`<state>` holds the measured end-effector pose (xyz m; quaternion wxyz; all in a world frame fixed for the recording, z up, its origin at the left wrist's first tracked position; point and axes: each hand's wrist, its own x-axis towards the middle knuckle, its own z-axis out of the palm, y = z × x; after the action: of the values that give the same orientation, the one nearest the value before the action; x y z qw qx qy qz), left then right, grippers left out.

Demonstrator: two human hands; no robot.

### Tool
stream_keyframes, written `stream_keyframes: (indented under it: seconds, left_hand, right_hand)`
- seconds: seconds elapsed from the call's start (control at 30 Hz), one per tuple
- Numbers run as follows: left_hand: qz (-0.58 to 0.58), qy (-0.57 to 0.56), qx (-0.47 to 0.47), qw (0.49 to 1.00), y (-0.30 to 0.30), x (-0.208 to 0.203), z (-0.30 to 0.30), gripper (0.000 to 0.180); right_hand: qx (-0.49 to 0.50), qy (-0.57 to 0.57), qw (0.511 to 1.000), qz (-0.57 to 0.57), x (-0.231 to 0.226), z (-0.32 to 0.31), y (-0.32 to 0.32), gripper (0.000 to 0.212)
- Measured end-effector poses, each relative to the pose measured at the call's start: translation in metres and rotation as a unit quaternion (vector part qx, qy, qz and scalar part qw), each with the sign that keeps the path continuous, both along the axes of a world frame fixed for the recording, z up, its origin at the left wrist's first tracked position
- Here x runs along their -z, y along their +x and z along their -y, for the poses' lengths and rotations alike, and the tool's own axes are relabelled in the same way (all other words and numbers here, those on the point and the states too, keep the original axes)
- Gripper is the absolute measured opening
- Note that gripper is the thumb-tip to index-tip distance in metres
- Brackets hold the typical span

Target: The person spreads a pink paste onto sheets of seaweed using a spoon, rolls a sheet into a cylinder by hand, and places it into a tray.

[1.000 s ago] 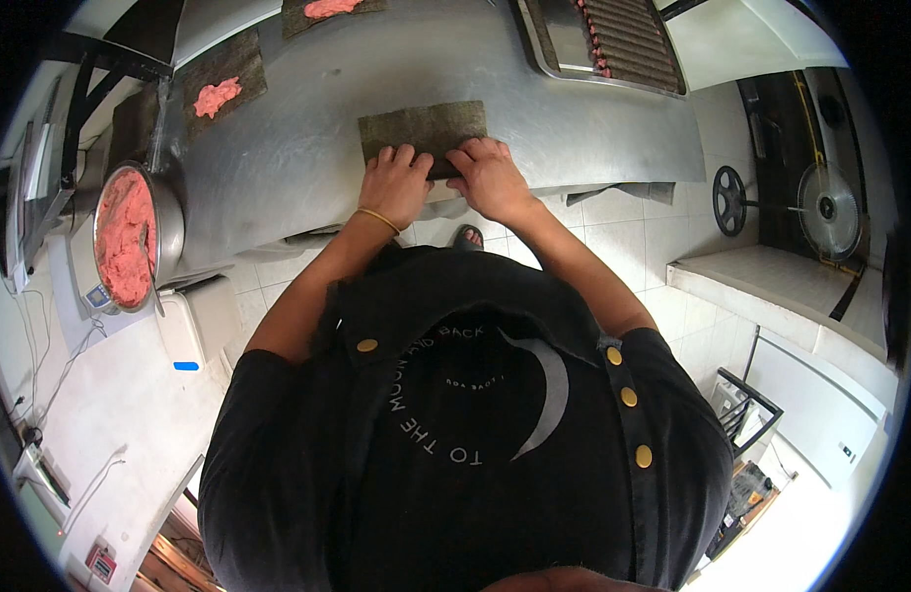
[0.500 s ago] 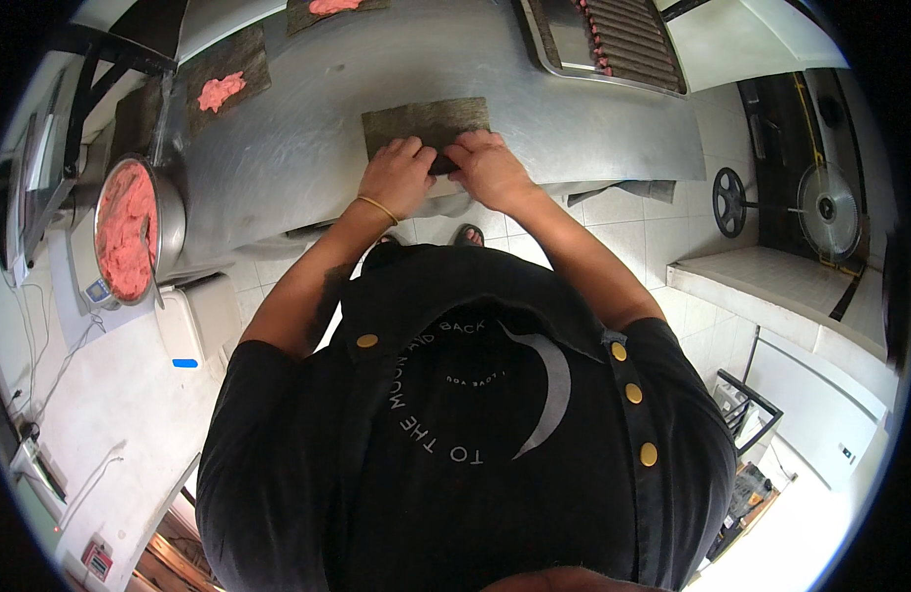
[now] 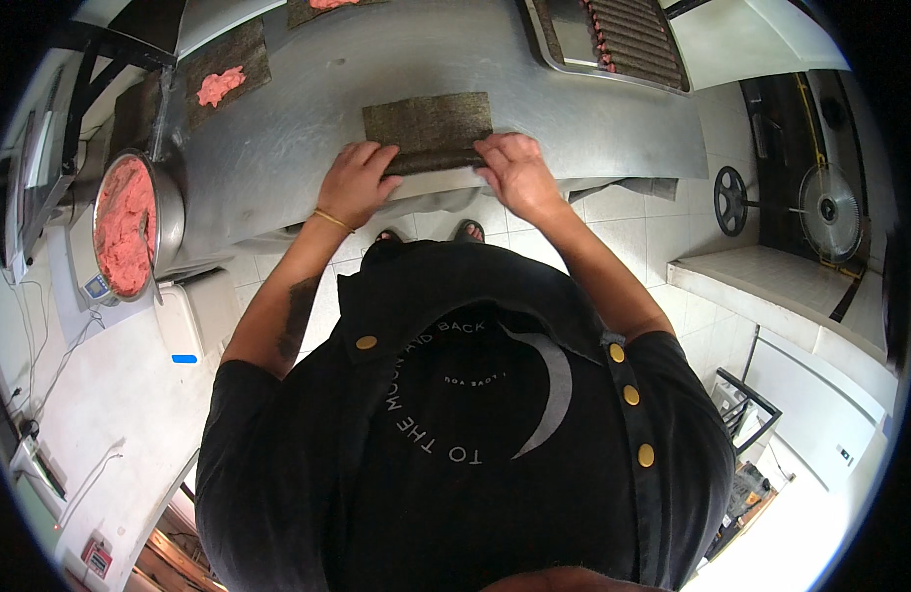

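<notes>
A dark seaweed sheet [image 3: 426, 118] lies flat on the steel table, and its near edge is rolled into a narrow tube [image 3: 436, 162]. My left hand [image 3: 359, 182] grips the tube's left end with thumb and fingers. At the right end, my right hand [image 3: 519, 172] pinches the tube the same way. Between the two hands the middle of the tube shows. Whatever lies inside the roll is hidden. Farther left, another seaweed sheet [image 3: 258, 61] carries a lump of pink paste [image 3: 221, 86].
The steel table [image 3: 317, 89] has its front edge just below my hands. Left stands a metal bowl [image 3: 171, 217] of pink paste on a scale [image 3: 98, 287]. A tray [image 3: 613, 73] with several finished rolls [image 3: 638, 44] sits at the back right. More pink paste [image 3: 332, 3] is at the far edge.
My hands have moved apart, from the middle of the seaweed out to the two ends of its rolled edge. The tube between them now shows.
</notes>
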<state>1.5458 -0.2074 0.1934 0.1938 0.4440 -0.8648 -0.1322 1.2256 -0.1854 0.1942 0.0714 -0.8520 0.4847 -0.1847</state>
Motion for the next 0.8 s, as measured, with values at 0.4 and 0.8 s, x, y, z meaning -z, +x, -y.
stream_keyframes:
  seconds: [0.4,0.8]
  left_hand:
    - [0.023,0.017,0.004,1.0,-0.059,0.005,0.006,0.026]
    - [0.113,0.077,0.001,0.991,-0.068,-0.006,0.026,0.03]
  right_hand:
    - [-0.047,0.015,0.999,-0.005,0.011,0.017,0.045,0.036]
    - [-0.006,0.11,0.994,-0.023,-0.003,0.031,0.049,0.041]
